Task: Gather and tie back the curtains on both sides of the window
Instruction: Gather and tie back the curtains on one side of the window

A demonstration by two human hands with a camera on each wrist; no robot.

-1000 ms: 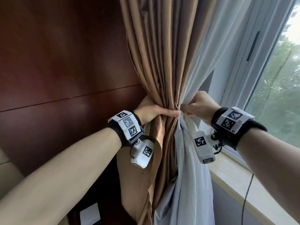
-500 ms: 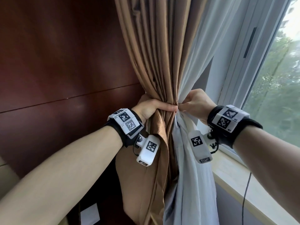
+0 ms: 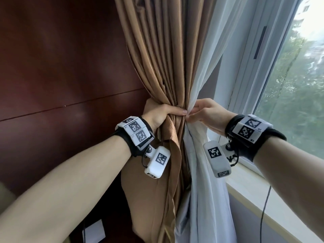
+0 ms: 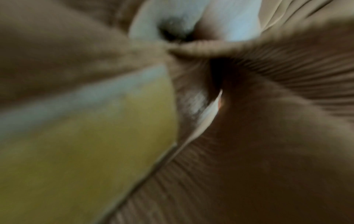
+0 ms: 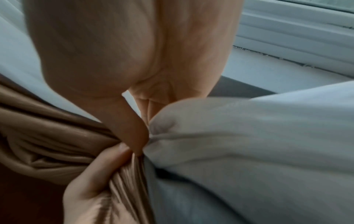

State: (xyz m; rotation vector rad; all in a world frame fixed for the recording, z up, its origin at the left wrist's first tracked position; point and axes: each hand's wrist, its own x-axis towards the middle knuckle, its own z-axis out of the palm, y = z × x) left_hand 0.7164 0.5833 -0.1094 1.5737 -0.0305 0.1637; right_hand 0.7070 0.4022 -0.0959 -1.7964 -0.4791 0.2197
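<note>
A person's left hand (image 3: 160, 114) grips the gathered brown curtain (image 3: 163, 55) while the right hand (image 3: 208, 112) pinches the white sheer curtain (image 3: 210, 190) just beside it, near the window (image 3: 298, 88).

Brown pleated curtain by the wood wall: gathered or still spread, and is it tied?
Gathered, not visibly tied. The brown pleated curtain narrows into the left hand; the right hand pinches the white sheer curtain. No tie-back shows.

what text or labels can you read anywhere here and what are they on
No readable words.
Left wrist band: square black-and-white code markers; tiny characters beside them, too small to read.
Right wrist band: same, tiny characters illegible.
Brown curtain, white sheer curtain, wood wall panel: no text.
</note>
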